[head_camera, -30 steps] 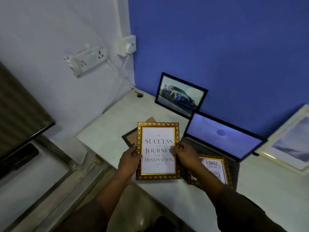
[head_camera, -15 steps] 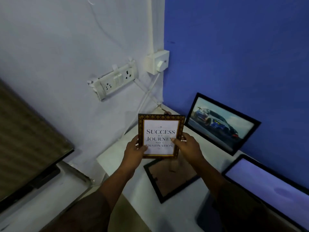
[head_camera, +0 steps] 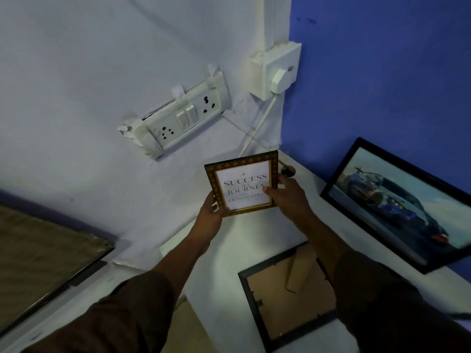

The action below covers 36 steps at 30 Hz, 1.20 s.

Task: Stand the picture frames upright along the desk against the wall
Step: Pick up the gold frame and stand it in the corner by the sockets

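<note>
Nearest, a black frame (head_camera: pixel 288 296) lies face down on the white surface (head_camera: pixel 229 253), its cardboard back and folded stand showing; it has not been stood up yet. Just beyond it both arms reach toward the corner. The left hand (head_camera: pixel 212 212) pinches the lower left corner of the gold-bordered quote frame (head_camera: pixel 243 186), and the right hand (head_camera: pixel 285 192) grips its right edge, thumb across the glass, so both sets of fingers are closed on that frame. It hangs in the air, slightly tilted, above the far end of the surface and close to the pale wall; I cannot tell whether its bottom edge touches anything.

My worry is the white cable (head_camera: pixel 257 126) dropping from the plug (head_camera: pixel 279 81) right behind it: the frame could snag there, or sit crooked. Set too steeply on that smooth top, I'd guess it slides flat.

The frame is small, with a dark patterned border, a thin gold inner line and white printed paper. Further right, a car picture (head_camera: pixel 397 202) already leans on the blue wall (head_camera: pixel 382 72).
</note>
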Tool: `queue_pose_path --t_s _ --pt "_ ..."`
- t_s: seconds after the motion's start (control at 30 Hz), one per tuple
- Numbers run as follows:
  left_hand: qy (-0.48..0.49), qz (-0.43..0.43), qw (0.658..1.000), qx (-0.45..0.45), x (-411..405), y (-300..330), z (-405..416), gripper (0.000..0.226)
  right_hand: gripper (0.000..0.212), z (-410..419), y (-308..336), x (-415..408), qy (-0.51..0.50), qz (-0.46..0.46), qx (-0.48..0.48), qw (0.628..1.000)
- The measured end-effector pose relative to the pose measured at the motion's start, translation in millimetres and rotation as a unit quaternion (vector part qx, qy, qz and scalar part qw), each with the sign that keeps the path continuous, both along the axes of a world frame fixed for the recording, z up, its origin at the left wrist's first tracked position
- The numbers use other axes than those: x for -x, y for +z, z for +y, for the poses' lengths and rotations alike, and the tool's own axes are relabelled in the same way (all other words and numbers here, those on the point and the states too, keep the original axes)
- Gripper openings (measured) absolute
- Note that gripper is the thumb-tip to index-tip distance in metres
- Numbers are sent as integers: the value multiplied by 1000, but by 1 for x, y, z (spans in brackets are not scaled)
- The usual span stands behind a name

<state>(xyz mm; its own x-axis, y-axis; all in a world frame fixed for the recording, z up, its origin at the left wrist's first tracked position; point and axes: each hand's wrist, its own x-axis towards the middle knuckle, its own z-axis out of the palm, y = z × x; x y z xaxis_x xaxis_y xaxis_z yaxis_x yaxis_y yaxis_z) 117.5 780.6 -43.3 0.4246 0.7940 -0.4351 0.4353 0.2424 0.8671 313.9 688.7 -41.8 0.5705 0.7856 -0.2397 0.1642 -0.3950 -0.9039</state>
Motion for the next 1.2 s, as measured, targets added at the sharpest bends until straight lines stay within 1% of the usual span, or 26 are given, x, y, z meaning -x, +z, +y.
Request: queue_pose_path --t_s 0.13,0.23,0.4,0.6,0.7,0.8,0.87,0.97,1.07,1.13,1.2 --pt "-15 -10 1000 13 -5 -4 12 61 34 20 4 -8 23 -31 10 999" --pt "-16 -15 1000 14 -10 -9 24 59 35 30 3 -14 18 -34 19 999" --pt "-35 -21 999 25 -17 -12 44 61 38 46 -1 -19 18 10 38 999" --pt "-40 -6 998 43 -17 -29 60 74 38 64 -13 -19 -12 -1 38 999" --pt "-41 8 998 36 -17 -42 64 79 48 65 -22 -19 -22 -6 40 999" --pt "-5 22 998 65 -19 -45 60 88 68 60 -32 -19 -43 14 59 997" --pt "22 23 996 80 -21 -45 53 84 73 48 -40 -18 -75 31 57 995" --pt "31 42 994 94 -14 -52 38 80 67 14 -44 -6 -122 58 62 989" --pt "12 76 990 121 -1 -67 14 85 65 -36 -52 14 -140 74 86 984" --pt "-11 106 986 128 11 -79 -5 83 64 -73 -51 30 -159 83 108 978" --pt "-50 141 980 130 22 -93 -25 80 53 -108 -49 49 -166 67 138 974"
